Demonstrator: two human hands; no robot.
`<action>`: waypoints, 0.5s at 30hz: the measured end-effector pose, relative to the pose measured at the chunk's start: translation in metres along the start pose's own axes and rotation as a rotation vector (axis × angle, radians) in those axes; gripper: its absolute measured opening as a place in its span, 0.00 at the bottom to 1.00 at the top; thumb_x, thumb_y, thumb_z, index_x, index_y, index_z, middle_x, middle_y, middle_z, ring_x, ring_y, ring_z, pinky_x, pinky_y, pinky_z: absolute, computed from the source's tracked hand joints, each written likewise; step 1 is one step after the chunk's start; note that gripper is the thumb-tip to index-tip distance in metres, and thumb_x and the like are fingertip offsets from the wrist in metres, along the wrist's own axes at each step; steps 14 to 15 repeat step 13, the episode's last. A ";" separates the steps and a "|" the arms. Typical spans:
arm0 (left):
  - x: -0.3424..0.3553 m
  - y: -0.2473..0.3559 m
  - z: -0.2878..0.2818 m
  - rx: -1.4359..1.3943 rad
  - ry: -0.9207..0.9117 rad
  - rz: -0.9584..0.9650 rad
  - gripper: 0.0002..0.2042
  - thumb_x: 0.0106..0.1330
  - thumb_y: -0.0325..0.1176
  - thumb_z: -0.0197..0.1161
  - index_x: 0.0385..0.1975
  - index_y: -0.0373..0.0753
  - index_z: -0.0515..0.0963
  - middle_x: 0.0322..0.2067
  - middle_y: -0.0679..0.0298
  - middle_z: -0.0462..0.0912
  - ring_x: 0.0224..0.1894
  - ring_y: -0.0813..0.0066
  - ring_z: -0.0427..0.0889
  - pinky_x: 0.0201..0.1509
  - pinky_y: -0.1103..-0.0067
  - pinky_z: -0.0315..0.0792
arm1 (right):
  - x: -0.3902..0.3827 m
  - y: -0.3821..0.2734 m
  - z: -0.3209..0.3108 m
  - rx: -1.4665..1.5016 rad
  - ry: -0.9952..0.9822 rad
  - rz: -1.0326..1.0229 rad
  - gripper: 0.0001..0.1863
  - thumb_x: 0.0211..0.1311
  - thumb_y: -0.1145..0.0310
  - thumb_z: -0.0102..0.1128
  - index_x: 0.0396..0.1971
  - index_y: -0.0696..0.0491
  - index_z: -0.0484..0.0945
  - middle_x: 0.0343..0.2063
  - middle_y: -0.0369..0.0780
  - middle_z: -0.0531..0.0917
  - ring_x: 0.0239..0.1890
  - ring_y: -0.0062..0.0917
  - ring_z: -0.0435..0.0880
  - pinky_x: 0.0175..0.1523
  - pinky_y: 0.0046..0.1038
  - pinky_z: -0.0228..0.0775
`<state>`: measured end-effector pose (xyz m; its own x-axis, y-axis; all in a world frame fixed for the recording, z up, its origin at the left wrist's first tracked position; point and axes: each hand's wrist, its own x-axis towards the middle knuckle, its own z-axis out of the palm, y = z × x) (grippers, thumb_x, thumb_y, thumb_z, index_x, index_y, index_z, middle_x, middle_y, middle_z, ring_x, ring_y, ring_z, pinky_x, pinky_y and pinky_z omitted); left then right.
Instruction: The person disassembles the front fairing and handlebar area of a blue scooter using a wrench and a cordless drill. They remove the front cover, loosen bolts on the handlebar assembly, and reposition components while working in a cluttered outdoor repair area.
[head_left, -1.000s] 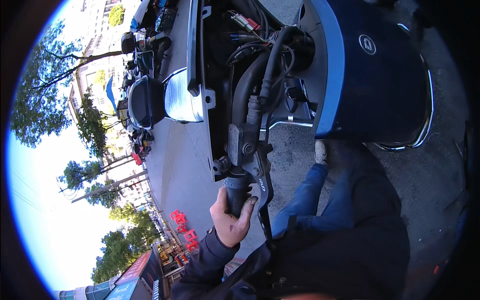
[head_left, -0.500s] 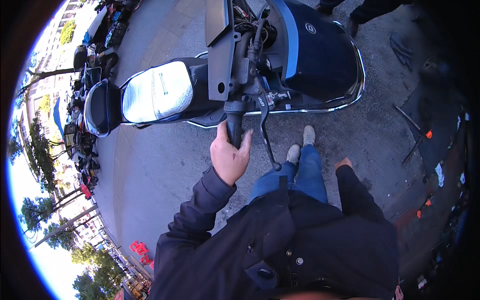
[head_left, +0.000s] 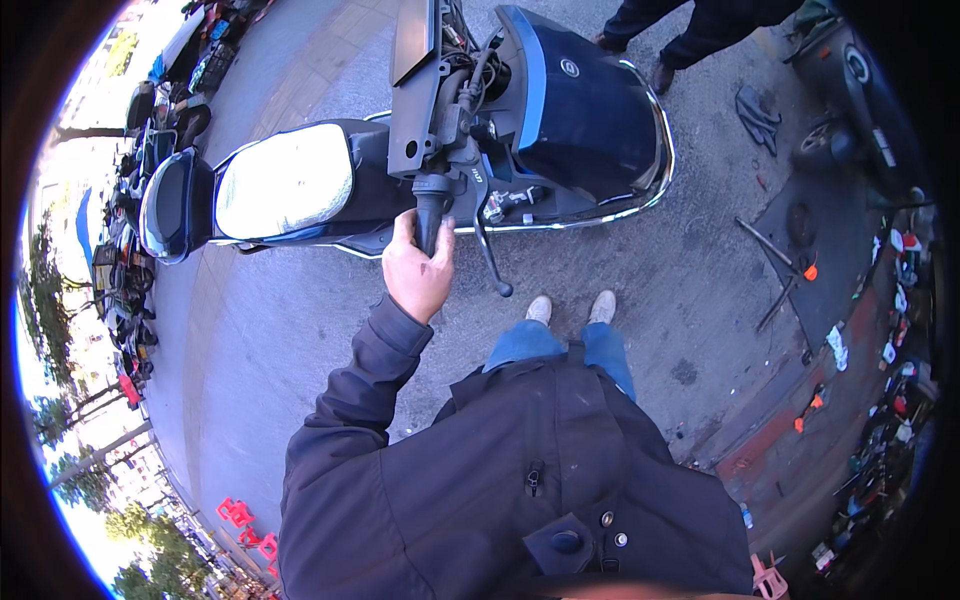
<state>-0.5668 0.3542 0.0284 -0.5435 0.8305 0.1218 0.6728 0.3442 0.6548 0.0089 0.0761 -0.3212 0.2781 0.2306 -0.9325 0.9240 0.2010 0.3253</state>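
Observation:
My left hand (head_left: 417,277) is closed round the black handlebar grip (head_left: 429,213) of an electric scooter. A black brake lever (head_left: 486,252) curves out beside the grip, apart from my fingers. The scooter's dark blue front panel (head_left: 598,112) has a light blue stripe along one edge. Wires and cables (head_left: 478,75) lie exposed near the handlebar, next to a grey plastic cover (head_left: 411,115). Silvery sheeting (head_left: 287,184) covers the seat. My right hand is out of view.
Another person's dark-trousered legs (head_left: 690,40) stand beyond the scooter. At the right are a dark vehicle (head_left: 845,95), a cloth (head_left: 759,120), a dark mat (head_left: 815,235) and a long tool (head_left: 763,244). Parked two-wheelers (head_left: 130,280) line the far left, near red plastic barriers (head_left: 237,512).
The scooter appears farther left and slightly higher in view. My left hand keeps its hold on the grip. My right hand, seen before at the right, has left the picture. My feet are farther apart.

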 end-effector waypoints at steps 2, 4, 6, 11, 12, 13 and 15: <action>0.000 -0.006 0.009 -0.126 0.049 -0.031 0.19 0.69 0.36 0.69 0.50 0.28 0.76 0.33 0.49 0.86 0.34 0.66 0.88 0.40 0.75 0.79 | 0.033 0.006 -0.005 -0.002 0.004 -0.025 0.16 0.68 0.60 0.55 0.49 0.44 0.88 0.49 0.39 0.89 0.54 0.33 0.87 0.53 0.39 0.80; -0.003 -0.006 0.006 -0.228 0.071 -0.021 0.17 0.73 0.36 0.66 0.50 0.28 0.76 0.36 0.53 0.86 0.35 0.72 0.85 0.41 0.78 0.78 | 0.066 0.016 -0.021 -0.048 0.019 -0.047 0.17 0.69 0.59 0.56 0.51 0.44 0.87 0.50 0.39 0.88 0.55 0.33 0.87 0.54 0.40 0.79; -0.005 -0.016 -0.004 -0.414 0.030 -0.110 0.16 0.76 0.37 0.62 0.50 0.29 0.77 0.37 0.58 0.85 0.35 0.78 0.81 0.40 0.81 0.75 | 0.096 0.028 -0.037 -0.100 0.027 -0.062 0.17 0.69 0.59 0.56 0.52 0.45 0.87 0.50 0.40 0.88 0.55 0.34 0.87 0.55 0.40 0.79; 0.024 -0.094 -0.050 -0.497 0.170 -0.228 0.18 0.78 0.42 0.58 0.41 0.30 0.82 0.32 0.62 0.86 0.31 0.82 0.82 0.36 0.82 0.74 | 0.163 0.047 -0.058 -0.167 0.074 -0.028 0.19 0.69 0.56 0.56 0.55 0.45 0.85 0.51 0.40 0.88 0.58 0.34 0.85 0.59 0.42 0.77; 0.040 -0.131 -0.052 -0.431 0.214 -0.263 0.17 0.77 0.42 0.60 0.38 0.30 0.82 0.30 0.63 0.85 0.29 0.82 0.82 0.35 0.83 0.75 | 0.168 0.051 -0.059 -0.163 0.078 -0.001 0.20 0.70 0.55 0.56 0.56 0.44 0.85 0.51 0.40 0.88 0.58 0.33 0.85 0.61 0.42 0.76; 0.050 -0.190 -0.055 -0.351 0.271 -0.287 0.16 0.75 0.40 0.62 0.35 0.30 0.82 0.27 0.61 0.86 0.29 0.79 0.82 0.37 0.80 0.76 | 0.165 0.047 -0.080 -0.213 0.085 0.002 0.20 0.70 0.55 0.56 0.56 0.44 0.85 0.51 0.40 0.88 0.58 0.33 0.85 0.61 0.42 0.76; 0.050 -0.190 -0.055 -0.351 0.271 -0.287 0.16 0.75 0.40 0.62 0.35 0.30 0.82 0.27 0.61 0.86 0.29 0.79 0.82 0.37 0.80 0.76 | 0.165 0.047 -0.080 -0.213 0.085 0.002 0.20 0.70 0.55 0.56 0.56 0.44 0.85 0.51 0.40 0.88 0.58 0.33 0.85 0.61 0.42 0.76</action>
